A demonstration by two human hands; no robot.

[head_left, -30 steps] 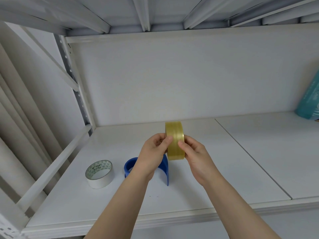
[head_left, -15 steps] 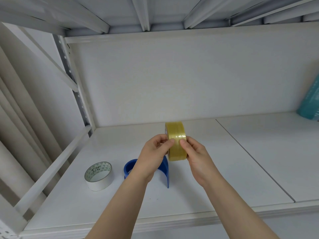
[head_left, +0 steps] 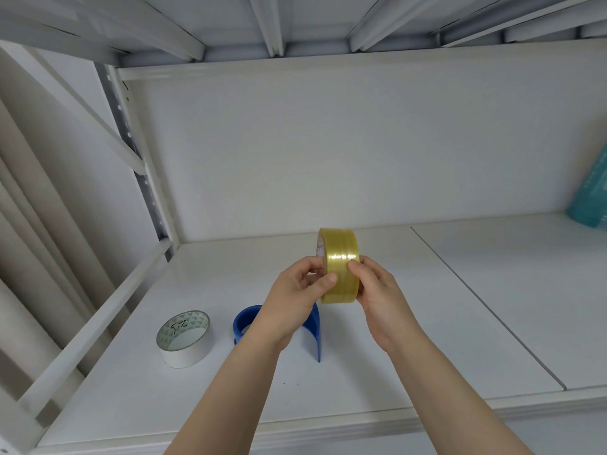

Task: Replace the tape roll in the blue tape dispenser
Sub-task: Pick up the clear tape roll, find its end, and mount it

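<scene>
I hold a yellowish clear tape roll (head_left: pixel 338 257) upright on its edge above the white shelf (head_left: pixel 410 339). My left hand (head_left: pixel 295 293) grips its left side, thumb pressed on the outer band. My right hand (head_left: pixel 377 290) grips its right side, thumb on the band too. The blue tape dispenser (head_left: pixel 244 321) lies on the shelf below and behind my left hand, which partly hides it. Its curved blue blade end (head_left: pixel 317 336) shows to the right of my wrist.
A white tape roll (head_left: pixel 184 338) with a patterned core lies flat on the shelf left of the dispenser. A teal package (head_left: pixel 591 198) leans at the far right. A slanted white rail (head_left: pixel 98 310) borders the shelf's left side. Another shelf hangs close overhead.
Both hands have stayed on the yellowish roll. It has turned a little, so more of its left face shows. My thumbs have shifted slightly along the band.
</scene>
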